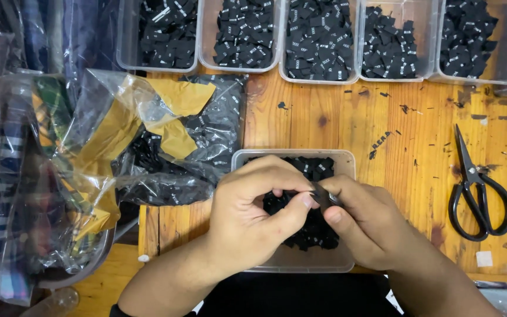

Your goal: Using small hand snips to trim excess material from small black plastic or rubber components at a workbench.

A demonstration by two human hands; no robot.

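Both hands are meeting over the near middle of the tabletop (324, 117): the left hand (247, 217) is curling its fingers and pinching with thumb and forefinger, and the right hand (365, 220) is pinching the same small black fabric label (322, 195) from the other side. They are holding it just above a clear plastic tub (291, 258) of loose black labels sitting at the near edge. Judging from this, the step in hand is separating or checking a single label lifted from the heap; handling it on calls for a fine, steady fingertip grip, since the piece is small and thin.

Along the far edge a row of clear bins (318, 41) is standing side by side, each holding black labels. Black scissors (477, 191) are lying shut near the right edge, well apart from the hands. At the left edge crumpled clear plastic bags (165, 147) with yellow-brown tape are spilling toward the tub, crowding the left forearm's side
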